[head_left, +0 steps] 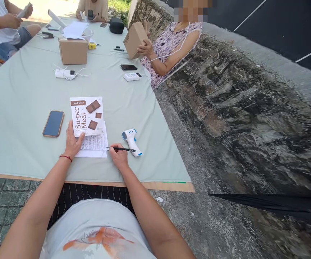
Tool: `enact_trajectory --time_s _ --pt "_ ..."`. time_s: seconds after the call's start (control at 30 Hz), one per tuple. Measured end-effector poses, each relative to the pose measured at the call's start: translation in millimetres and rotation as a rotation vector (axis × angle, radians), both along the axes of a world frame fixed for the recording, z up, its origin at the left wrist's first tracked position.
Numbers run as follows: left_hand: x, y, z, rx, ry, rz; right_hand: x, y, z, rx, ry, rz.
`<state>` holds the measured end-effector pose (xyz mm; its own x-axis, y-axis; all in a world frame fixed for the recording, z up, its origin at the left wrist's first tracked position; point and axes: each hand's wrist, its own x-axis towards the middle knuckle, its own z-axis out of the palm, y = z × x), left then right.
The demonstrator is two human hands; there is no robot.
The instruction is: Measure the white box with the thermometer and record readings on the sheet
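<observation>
My left hand (73,143) grips the lower left corner of a flat white package (89,115) printed "Su-per Meal" with brown squares, its thumb along the bottom edge. The package covers the upper part of a printed paper sheet (93,147) on the table. In my right hand (119,156) is a black pen (127,149), held between closed fingers with its tip near the sheet's right edge. Just beyond that hand lies a white and blue infrared thermometer (130,140). A phone with an orange-brown case (53,123) rests left of the package.
A pale green cloth covers the table (26,144). Farther up stand a cardboard box (73,52) with papers on top, a white power strip (65,73) with cable, and a dark phone (128,67). At right, a person (171,46) holds another cardboard box (135,40). Two more people sit beyond.
</observation>
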<state>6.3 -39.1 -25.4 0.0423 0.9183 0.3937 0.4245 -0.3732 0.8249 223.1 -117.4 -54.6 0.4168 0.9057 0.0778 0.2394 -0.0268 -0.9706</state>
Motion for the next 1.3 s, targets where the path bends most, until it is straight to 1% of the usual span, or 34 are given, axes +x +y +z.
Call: enact_trajectory --time_s 0.13,0.33,0.73,0.87,0.97,1.03,1.07,1.17,1.23,1.27,1.3 --pt "0 0 0.8 0.014 0.027 -0.007 1 0 2 -0.007 0.004 0.007" --pt "-1 -1 1.0 -0.012 0.01 -0.002 2 -2 4 0.014 0.061 -0.049" --pt "0 -1 1.2 -0.016 -0.002 -0.005 2 -3 4 -0.038 0.013 0.015" --pt "-1 0 -0.2 -0.035 -0.021 0.002 2 -4 1 -0.022 -0.011 0.014" --pt "-1 0 -0.8 -0.074 -0.054 -0.001 6 -5 -3 0.027 -0.042 -0.008" --pt "-1 0 -0.5 -0.099 -0.064 -0.008 14 -5 -6 0.105 -0.14 -0.001" --pt "-1 0 -0.3 -0.105 -0.06 -0.011 19 -4 -8 0.156 -0.222 0.031" --pt "-2 0 -0.2 -0.1 -0.041 -0.015 37 -1 -13 0.276 -0.524 0.181" --pt "-2 0 -0.8 -0.095 -0.043 -0.013 48 1 -15 0.287 -0.692 0.267" --pt "-2 0 -1.3 -0.095 -0.045 -0.015 52 1 -15 0.277 -0.754 0.282" --pt "-1 0 -1.9 -0.096 -0.045 -0.016 56 1 -14 0.259 -0.801 0.261"
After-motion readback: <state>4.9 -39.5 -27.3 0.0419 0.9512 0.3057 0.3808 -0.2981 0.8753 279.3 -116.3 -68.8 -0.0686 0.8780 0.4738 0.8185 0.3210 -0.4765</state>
